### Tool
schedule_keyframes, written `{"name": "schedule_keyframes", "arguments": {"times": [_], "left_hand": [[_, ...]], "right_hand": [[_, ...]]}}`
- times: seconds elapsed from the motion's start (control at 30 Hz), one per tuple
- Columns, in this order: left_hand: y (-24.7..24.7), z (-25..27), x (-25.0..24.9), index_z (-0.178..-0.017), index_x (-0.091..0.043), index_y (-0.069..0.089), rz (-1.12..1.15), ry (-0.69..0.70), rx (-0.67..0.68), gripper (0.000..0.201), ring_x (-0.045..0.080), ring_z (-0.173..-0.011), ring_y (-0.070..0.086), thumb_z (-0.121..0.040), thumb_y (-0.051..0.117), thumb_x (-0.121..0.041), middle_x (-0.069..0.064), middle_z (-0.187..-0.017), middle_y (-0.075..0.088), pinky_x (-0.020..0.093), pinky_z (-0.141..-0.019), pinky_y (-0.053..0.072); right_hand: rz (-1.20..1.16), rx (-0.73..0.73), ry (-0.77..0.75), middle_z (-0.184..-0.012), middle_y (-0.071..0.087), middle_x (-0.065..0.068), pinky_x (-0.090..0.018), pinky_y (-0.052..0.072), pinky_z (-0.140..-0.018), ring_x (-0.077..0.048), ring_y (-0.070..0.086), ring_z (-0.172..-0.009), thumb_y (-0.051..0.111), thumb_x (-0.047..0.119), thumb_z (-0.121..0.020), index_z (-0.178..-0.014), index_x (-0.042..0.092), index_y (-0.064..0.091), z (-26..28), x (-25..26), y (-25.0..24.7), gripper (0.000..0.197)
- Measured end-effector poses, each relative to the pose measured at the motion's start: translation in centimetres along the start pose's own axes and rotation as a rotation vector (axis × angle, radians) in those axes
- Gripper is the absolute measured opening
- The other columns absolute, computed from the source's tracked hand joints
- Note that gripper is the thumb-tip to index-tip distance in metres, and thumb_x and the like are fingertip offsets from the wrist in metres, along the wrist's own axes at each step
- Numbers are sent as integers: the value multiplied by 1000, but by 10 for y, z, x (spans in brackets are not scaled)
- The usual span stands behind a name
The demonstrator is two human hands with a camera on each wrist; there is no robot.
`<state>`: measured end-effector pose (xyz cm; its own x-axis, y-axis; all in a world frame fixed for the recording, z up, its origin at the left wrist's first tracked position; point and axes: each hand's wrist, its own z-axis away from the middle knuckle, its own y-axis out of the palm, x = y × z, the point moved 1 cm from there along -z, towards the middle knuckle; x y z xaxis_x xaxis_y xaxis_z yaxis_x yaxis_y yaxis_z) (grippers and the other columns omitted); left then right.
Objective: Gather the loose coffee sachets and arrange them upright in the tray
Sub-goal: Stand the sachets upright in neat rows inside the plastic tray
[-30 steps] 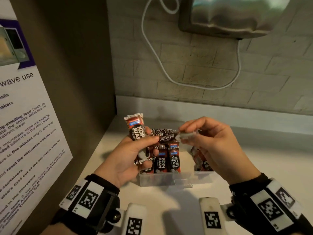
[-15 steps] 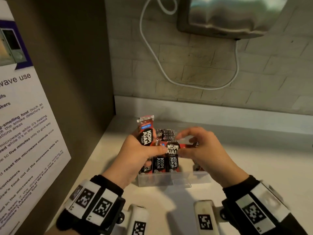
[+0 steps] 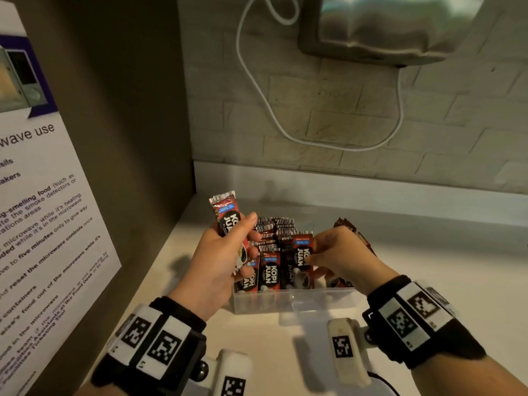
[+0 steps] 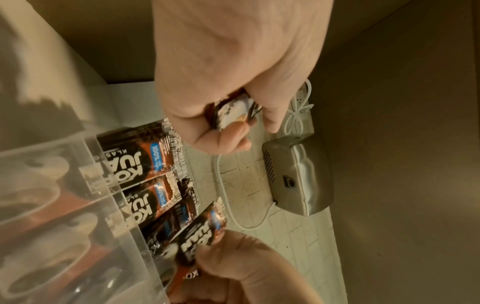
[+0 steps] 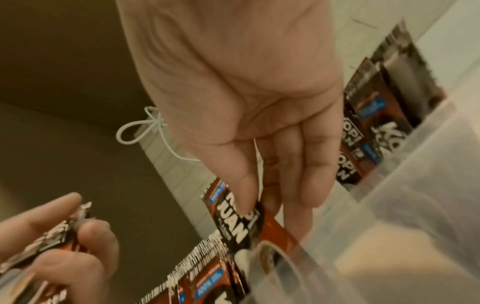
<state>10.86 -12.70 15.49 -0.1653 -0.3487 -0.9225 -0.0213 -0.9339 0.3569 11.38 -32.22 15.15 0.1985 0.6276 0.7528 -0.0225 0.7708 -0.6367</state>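
Note:
A clear plastic tray point(image 3: 291, 302) on the white counter holds rows of upright red-and-black Kopi Juan sachets point(image 3: 268, 270). My left hand point(image 3: 248, 238) hovers over the tray's left end and grips a small bundle of sachets point(image 3: 227, 217) that sticks up above the thumb. In the left wrist view the fingers curl round that bundle point(image 4: 233, 111). My right hand point(image 3: 314, 250) pinches one sachet point(image 3: 300, 261) by its right edge; it stands upright in the tray's front row. The right wrist view shows my fingertips point(image 5: 246, 203) on this sachet point(image 5: 239, 222) just behind the tray wall point(image 5: 415, 185).
More sachets point(image 3: 354, 232) lie beyond my right hand, partly hidden. A side panel with a microwave-use poster point(image 3: 43, 224) closes off the left. A metal appliance point(image 3: 385, 27) and a white cable point(image 3: 257, 90) hang on the brick wall behind.
My right hand drew one sachet from the left hand's bundle, turned it upright and lowered it into the tray's front row. The left hand kept its bundle and shifted slightly.

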Motion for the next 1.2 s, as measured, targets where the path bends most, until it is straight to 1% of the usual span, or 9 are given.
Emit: {"name": "schedule_keyframes", "arguments": {"times": [0.07, 0.17, 0.23, 0.33, 0.43, 0.67, 0.87, 1.03, 1.2], "left_hand": [[-2, 1, 1, -93, -19, 58, 3, 1, 4, 15, 11, -60, 51, -87, 66, -31, 1, -76, 61, 20, -41, 30], [-3, 2, 2, -91, -20, 58, 4, -3, 1, 13, 11, -60, 51, -87, 66, -30, 1, -76, 61, 20, -40, 31], [-3, 3, 3, -91, -20, 58, 2, -4, 2, 13, 11, -60, 51, -87, 67, -29, 2, -76, 61, 20, -40, 30], [-4, 2, 4, -92, -19, 58, -1, -6, 1, 14, 11, -59, 51, -87, 67, -30, 2, -77, 61, 20, -40, 30], [-4, 2, 5, -92, -19, 59, -10, -3, -6, 14, 11, -59, 51, -88, 66, -30, 1, -76, 60, 20, -40, 30], [-4, 2, 5, -94, -18, 58, -17, -9, 8, 15, 10, -59, 51, -88, 66, -30, 1, -76, 60, 21, -41, 30], [-3, 3, 4, -93, -19, 58, -16, -16, -1, 14, 11, -58, 50, -88, 65, -29, 1, -75, 60, 20, -41, 30], [-4, 4, 4, -93, -19, 58, -31, -40, 0, 14, 11, -59, 51, -89, 65, -30, 2, -76, 60, 20, -41, 30], [-5, 4, 2, -94, -19, 58, -16, -67, 19, 11, 12, -58, 52, -90, 63, -28, 3, -76, 61, 20, -41, 32]], "right_hand": [[48, 62, 22, -74, 74, -9, -29, 57, -59, -22, 73, -69, 71, 0, -81, -84, 4, 72, -2, -1, 5, 4], [61, 97, 35, -57, 68, -1, -17, 48, -45, -8, 65, -48, 72, -8, -76, -72, 4, 66, -5, -3, 12, 14], [38, 81, 53, -60, 66, -3, -15, 46, -43, -9, 63, -47, 72, -12, -73, -72, 4, 61, -7, -6, 15, 20], [25, 49, 70, -74, 68, -11, -21, 52, -50, -19, 68, -60, 75, -11, -71, -76, 3, 61, -12, -11, 18, 20], [21, 0, 45, -65, 63, -6, -19, 47, -46, -15, 62, -53, 76, -10, -70, -69, 7, 57, -18, -14, 18, 25], [83, -23, -1, -64, 61, -3, -40, 57, -70, -19, 59, -64, 77, -4, -66, -64, 10, 55, -18, -19, 22, 27], [62, -60, -75, -65, 64, -6, -32, 54, -62, -19, 60, -61, 78, -6, -64, -65, 11, 55, -15, -19, 24, 29], [43, -70, -69, -75, 70, -16, -44, 60, -63, -32, 70, -70, 79, -7, -62, -72, 9, 54, -16, -19, 25, 31], [37, -50, -32, -79, 71, -13, -44, 60, -66, -26, 71, -67, 82, 0, -63, -81, 10, 54, -17, -22, 24, 35]]}}
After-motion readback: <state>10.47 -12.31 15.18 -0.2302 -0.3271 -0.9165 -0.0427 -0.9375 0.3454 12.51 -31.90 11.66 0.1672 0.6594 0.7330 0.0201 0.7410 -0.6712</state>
